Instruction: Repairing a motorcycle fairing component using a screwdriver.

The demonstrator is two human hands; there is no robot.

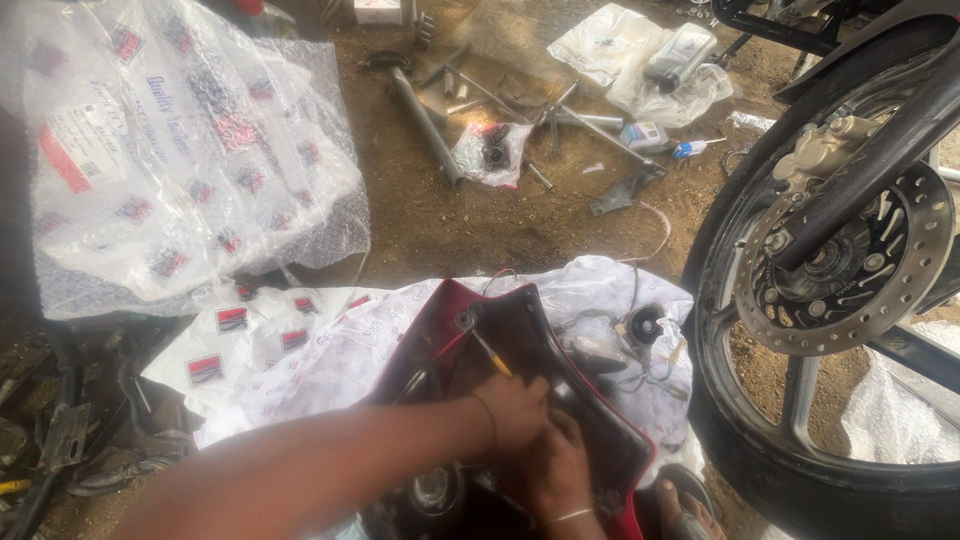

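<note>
Left hand (515, 408) closed around the handle of a yellow-tipped screwdriver (488, 350), shaft angled up and away to a screw point inside the red panel (545, 345). Right hand (560, 462) just below the left, touching it, fingers curled against the panel's dark inner face; grip on anything cannot be told. Panel lies inner side up on white plastic sheeting (330, 355) spread over the dirt floor. Loose wiring and a round black part (645, 325) sit right of the hands. Motorcycle front wheel (840, 260) stands further right.
</note>
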